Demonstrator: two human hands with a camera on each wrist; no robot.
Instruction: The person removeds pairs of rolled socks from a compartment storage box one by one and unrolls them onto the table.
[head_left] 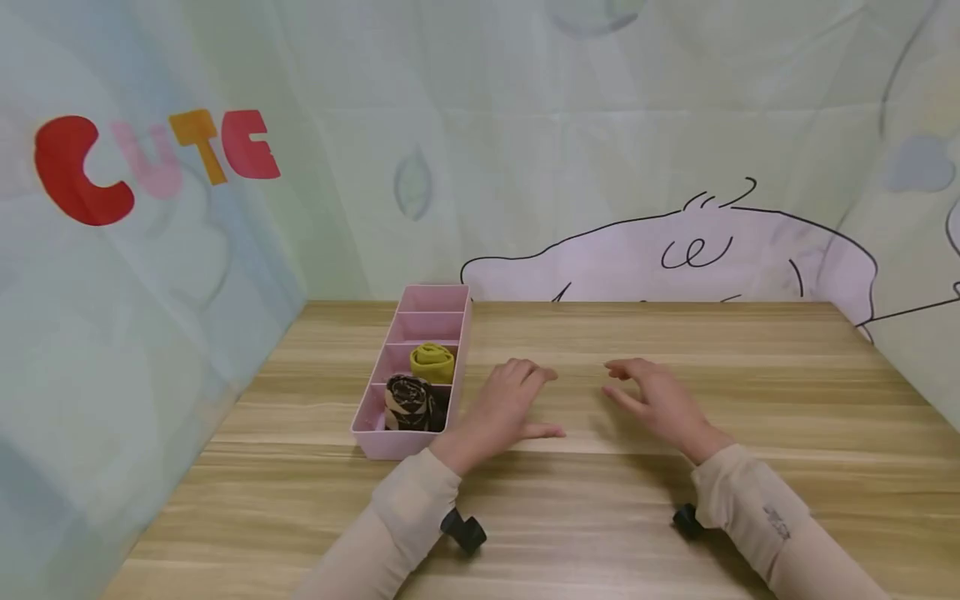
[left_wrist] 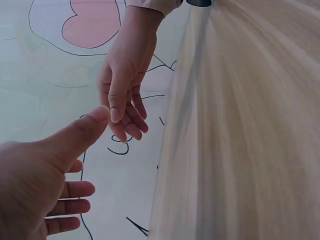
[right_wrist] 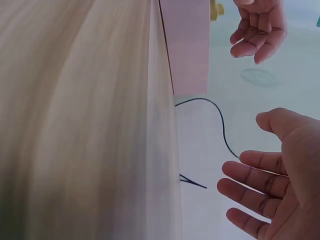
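Observation:
Over the middle of the wooden table, my left hand [head_left: 502, 410] hovers with nothing in it, its fingers and thumb spread apart. Facing it from the right is my right hand [head_left: 663, 407], also holding nothing, with relaxed fingers. A gap lies between the two hands. Left of my left hand stands a pink divided box [head_left: 408, 444]. Its nearest compartment has a rolled black-and-tan patterned cloth [head_left: 411, 403] in it. A rolled mustard-yellow cloth [head_left: 432, 362] sits in the compartment behind that. In the right wrist view, the side of the pink box [right_wrist: 190, 50] shows past the table edge.
The two far compartments of the box hold nothing visible. A printed fabric backdrop [head_left: 360, 167] with cartoon drawings and coloured letters rises behind and left of the wooden table [head_left: 600, 517]. A small black device [head_left: 463, 532] is strapped under the left wrist, another [head_left: 686, 522] under the right.

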